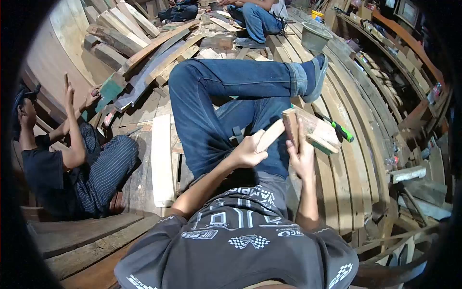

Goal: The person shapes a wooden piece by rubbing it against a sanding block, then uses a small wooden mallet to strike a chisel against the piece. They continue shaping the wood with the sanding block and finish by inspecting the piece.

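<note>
My left hand (pixel 247 152) is closed around a short pale wooden piece (pixel 271 136) that slants up to the right. Its far end meets a browner wooden block (pixel 290 126), which my right hand (pixel 303 160) grips upright with the thumb along its near side. Both pieces are above my lap, in front of my jeans. Just right of my right hand lies a wider wooden board piece (pixel 315 126), with a small wood block with a green edge (pixel 322 144) by it. A tool with a bright green and black handle (pixel 342 131) rests beyond them.
Long planks (pixel 353 159) run along my right side. A pale board (pixel 162 159) lies at my left. One person (pixel 72 154) sits at the left; another person (pixel 257 24) sits ahead. A grey bucket (pixel 315 37) stands at the back, and stacked lumber (pixel 120 36) fills the far left.
</note>
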A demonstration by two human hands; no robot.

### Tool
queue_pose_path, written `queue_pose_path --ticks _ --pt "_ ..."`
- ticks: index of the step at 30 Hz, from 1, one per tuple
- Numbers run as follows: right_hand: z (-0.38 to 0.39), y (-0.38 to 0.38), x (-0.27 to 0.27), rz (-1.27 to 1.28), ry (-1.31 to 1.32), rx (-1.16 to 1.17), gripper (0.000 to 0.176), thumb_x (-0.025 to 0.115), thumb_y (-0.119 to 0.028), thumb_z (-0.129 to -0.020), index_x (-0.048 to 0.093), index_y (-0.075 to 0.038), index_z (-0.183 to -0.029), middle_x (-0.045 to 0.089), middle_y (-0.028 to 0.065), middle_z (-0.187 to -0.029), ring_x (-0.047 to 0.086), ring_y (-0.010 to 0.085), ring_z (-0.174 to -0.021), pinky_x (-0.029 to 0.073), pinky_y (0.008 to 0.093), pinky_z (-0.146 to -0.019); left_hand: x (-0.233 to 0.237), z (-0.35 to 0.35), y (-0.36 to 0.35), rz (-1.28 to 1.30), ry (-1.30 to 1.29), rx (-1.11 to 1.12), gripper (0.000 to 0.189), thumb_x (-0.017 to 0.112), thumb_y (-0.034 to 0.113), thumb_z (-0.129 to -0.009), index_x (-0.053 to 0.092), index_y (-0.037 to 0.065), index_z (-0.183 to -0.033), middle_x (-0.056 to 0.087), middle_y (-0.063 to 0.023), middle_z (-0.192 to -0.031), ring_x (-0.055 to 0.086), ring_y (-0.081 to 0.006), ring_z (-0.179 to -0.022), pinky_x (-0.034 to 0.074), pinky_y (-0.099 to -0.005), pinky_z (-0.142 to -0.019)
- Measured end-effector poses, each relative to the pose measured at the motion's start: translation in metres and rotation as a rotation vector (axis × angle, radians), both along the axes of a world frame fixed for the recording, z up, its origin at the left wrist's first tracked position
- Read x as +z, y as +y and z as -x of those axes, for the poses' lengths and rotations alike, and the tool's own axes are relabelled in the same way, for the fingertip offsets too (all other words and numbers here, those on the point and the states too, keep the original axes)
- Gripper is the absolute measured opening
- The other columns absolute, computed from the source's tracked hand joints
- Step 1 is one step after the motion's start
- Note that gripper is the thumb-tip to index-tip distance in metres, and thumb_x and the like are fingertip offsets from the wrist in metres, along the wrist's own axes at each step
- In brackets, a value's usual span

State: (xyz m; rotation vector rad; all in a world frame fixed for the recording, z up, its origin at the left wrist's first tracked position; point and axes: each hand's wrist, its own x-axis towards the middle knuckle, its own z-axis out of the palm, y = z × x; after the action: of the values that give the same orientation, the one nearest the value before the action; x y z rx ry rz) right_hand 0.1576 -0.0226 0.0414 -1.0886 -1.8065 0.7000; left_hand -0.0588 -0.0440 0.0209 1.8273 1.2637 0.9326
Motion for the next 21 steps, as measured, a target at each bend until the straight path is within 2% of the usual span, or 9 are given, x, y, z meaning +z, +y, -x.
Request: queue_pose_path --ticks 2,3,6,12,15,16,18,19,21 --pt "0.006 -0.004 -0.015 -0.197 -0.141 0.191 0.071 0.064 -0.009 -0.087 0.033 -0.006 -0.151 0.062 0.0290 -0.121 0.065 0.0402 -0.108 0.051 0.0384 -0.091 0.002 -0.002 0.003 -0.043 -0.047 -0.009 0.040 0.065 0.005 -0.075 0.049 -0.001 -0.111 0.063 -0.0168 -0.086 0.065 -0.0293 -0.085 0.049 -0.0386 -0.077" --pt "0.006 -0.010 -0.016 -0.228 -0.232 0.226 0.067 0.067 -0.013 -0.085 0.042 -0.012 -0.148 0.066 0.0258 -0.102 0.067 0.0419 -0.088 0.054 0.0421 -0.076 0.007 0.002 0.002 -0.075 -0.068 -0.017 0.040 0.065 0.005 -0.075 0.048 -0.001 -0.110 0.062 -0.0161 -0.086 0.065 -0.0285 -0.085 0.049 -0.0382 -0.077" --pt "0.005 0.007 -0.012 -0.277 -0.117 0.100 0.068 0.066 -0.013 -0.086 0.040 -0.015 -0.149 0.068 0.0244 -0.098 0.068 0.0405 -0.088 0.053 0.0437 -0.074 0.003 0.005 0.000 -0.009 -0.084 0.013 0.049 0.066 0.005 -0.074 0.049 -0.003 -0.119 0.064 -0.0174 -0.096 0.065 -0.0275 -0.092 0.049 -0.0362 -0.081" --pt "0.000 -0.001 -0.011 -0.183 -0.238 0.237 0.070 0.060 -0.007 -0.089 0.030 -0.010 -0.153 0.061 0.0321 -0.119 0.068 0.0377 -0.104 0.052 0.0375 -0.084 0.015 0.004 -0.002 -0.039 -0.083 0.001 0.050 0.063 0.004 -0.075 0.051 -0.003 -0.123 0.062 -0.0201 -0.105 0.063 -0.0287 -0.098 0.048 -0.0345 -0.084" --pt "-0.002 0.004 0.001 0.089 -0.080 0.017 0.070 0.061 -0.008 -0.090 0.030 -0.010 -0.153 0.061 0.0288 -0.122 0.067 0.0369 -0.106 0.050 0.0392 -0.090 0.005 0.002 0.006 0.015 0.062 -0.014 0.056 0.063 0.006 -0.076 0.049 -0.001 -0.129 0.066 -0.0261 -0.098 0.065 -0.0434 -0.093 0.052 -0.0413 -0.078" --pt "0.002 0.004 -0.005 -0.107 -0.126 0.006 0.070 0.062 -0.010 -0.090 0.031 -0.009 -0.153 0.064 0.0271 -0.118 0.069 0.0356 -0.101 0.052 0.0385 -0.087 0.000 -0.001 0.007 -0.074 -0.032 -0.005 0.053 0.063 0.007 -0.076 0.050 -0.001 -0.126 0.066 -0.0266 -0.097 0.065 -0.0436 -0.093 0.051 -0.0416 -0.077" --pt "0.004 0.003 -0.017 -0.406 -0.269 0.227 0.071 0.063 -0.015 -0.089 0.031 -0.010 -0.152 0.066 0.0279 -0.108 0.067 0.0433 -0.096 0.053 0.0439 -0.079 0.000 -0.004 0.005 -0.252 -0.218 0.018 0.046 0.063 0.008 -0.076 0.052 -0.001 -0.120 0.065 -0.0276 -0.096 0.065 -0.0440 -0.093 0.051 -0.0420 -0.076" --pt "0.001 -0.005 -0.010 -0.224 -0.330 0.297 0.071 0.065 -0.016 -0.088 0.034 -0.010 -0.151 0.066 0.0277 -0.106 0.067 0.0422 -0.095 0.053 0.0429 -0.080 0.016 0.002 -0.001 -0.129 -0.085 0.003 0.046 0.063 0.009 -0.076 0.051 -0.002 -0.119 0.064 -0.0278 -0.095 0.065 -0.0443 -0.095 0.051 -0.0415 -0.078" --pt "-0.002 0.007 -0.008 -0.129 -0.169 0.129 0.070 0.067 -0.017 -0.087 0.037 -0.011 -0.150 0.067 0.0269 -0.105 0.067 0.0421 -0.094 0.053 0.0431 -0.079 0.018 0.003 0.001 0.000 0.040 0.024 0.041 0.064 0.006 -0.075 0.051 -0.002 -0.113 0.063 -0.0196 -0.096 0.064 -0.0297 -0.092 0.049 -0.0376 -0.078"
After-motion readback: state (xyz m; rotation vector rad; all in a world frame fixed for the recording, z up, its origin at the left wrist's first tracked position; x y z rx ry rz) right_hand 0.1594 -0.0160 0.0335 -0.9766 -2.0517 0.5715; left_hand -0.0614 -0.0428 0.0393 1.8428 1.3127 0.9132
